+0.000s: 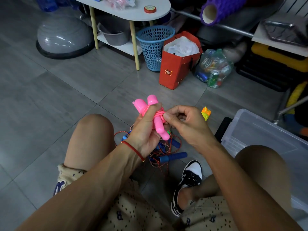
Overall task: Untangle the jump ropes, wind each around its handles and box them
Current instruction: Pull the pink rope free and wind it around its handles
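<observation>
Pink glossy rope (pixel 159 114) coils round smooth plastic handles (pixel 160 129).

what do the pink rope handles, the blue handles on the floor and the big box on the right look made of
Pink handles: smooth glossy moulded plastic, judging by their sheen.
Blue handles: matte and soft-looking, probably foam grips; no shine.
Box: clear, slightly frosted plastic, since the floor shows through its walls.

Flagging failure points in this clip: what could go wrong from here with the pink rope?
The right hand only pinches the cord end of the pink rope; a slip could loosen the winding held by the left hand. The tangled ropes directly below could snag anything dropped.
</observation>
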A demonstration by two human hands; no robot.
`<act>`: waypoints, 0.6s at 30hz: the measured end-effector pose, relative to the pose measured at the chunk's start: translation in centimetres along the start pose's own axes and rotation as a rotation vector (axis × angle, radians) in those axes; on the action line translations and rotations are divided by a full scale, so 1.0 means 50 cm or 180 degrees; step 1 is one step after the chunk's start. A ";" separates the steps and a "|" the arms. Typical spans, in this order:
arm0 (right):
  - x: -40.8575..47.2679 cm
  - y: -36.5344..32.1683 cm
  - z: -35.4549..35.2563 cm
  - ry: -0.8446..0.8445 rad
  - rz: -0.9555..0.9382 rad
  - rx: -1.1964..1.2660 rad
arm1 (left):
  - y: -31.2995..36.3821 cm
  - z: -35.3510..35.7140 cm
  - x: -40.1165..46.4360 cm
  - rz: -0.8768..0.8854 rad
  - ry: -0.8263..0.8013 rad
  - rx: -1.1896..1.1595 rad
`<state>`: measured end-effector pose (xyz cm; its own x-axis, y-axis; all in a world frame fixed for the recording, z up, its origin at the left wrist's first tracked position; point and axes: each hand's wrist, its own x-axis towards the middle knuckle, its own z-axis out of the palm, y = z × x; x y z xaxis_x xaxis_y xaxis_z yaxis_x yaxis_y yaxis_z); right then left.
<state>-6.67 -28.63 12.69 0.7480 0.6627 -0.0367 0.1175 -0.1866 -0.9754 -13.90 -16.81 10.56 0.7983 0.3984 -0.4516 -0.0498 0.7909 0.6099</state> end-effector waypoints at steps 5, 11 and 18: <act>-0.019 -0.004 0.033 0.0756 -0.1028 -0.0829 | 0.002 0.008 -0.001 0.0109 0.0180 0.0178; -0.022 0.006 0.043 0.0893 -0.1808 -0.1545 | 0.019 0.020 -0.018 -0.0031 0.0170 0.0166; -0.018 0.016 0.036 0.0625 -0.1937 -0.1527 | 0.020 0.003 -0.006 -0.0363 0.0068 -0.0295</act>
<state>-8.44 -28.07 11.56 0.5584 0.6172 0.5543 0.7769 -0.1547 -0.6103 -14.12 -16.23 11.39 0.7891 0.3126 -0.5288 -0.0156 0.8707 0.4915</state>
